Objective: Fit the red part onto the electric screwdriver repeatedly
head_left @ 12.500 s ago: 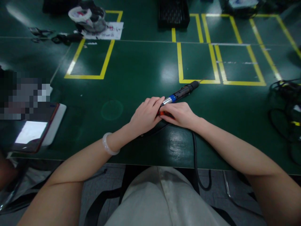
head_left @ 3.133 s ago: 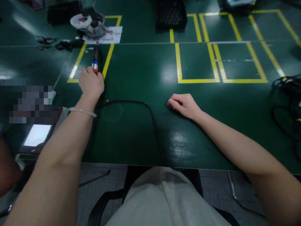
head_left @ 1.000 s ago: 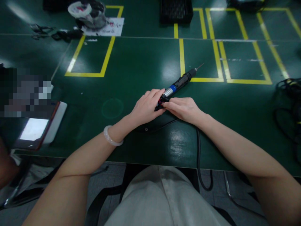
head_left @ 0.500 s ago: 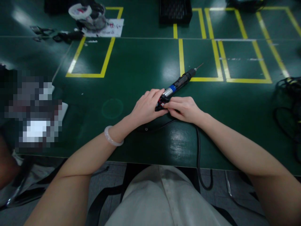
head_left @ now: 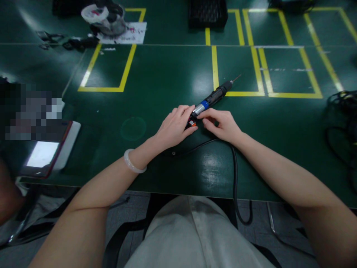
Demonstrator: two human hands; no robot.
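Note:
An electric screwdriver (head_left: 214, 98) with a black grip, a silver and blue band and a long thin bit lies slanted on the green table (head_left: 167, 70), bit pointing away to the right. Over its rear end my left hand (head_left: 173, 127) is wrapped, hiding part of the housing. Small red-orange and white parts (head_left: 192, 122) show between that hand's thumb and fingers. My right hand (head_left: 224, 125) is just right of the rear end, thumb and index finger apart, nothing visible between them. Its index fingertip is close to the screwdriver; contact is hard to make out.
A black cable (head_left: 235, 175) loops over the table's front edge. A phone (head_left: 41, 156) lies at the left, near a co-worker's arm (head_left: 9, 193). Tape rolls (head_left: 96, 14), a paper label (head_left: 138, 32) and a black tray (head_left: 208, 16) are at the back. Coiled cables (head_left: 346, 126) lie right.
My right hand has drawn back slightly to the right from the screwdriver's rear end, its thumb and index finger parting. The red-orange part shows more. My left hand and the screwdriver stay put.

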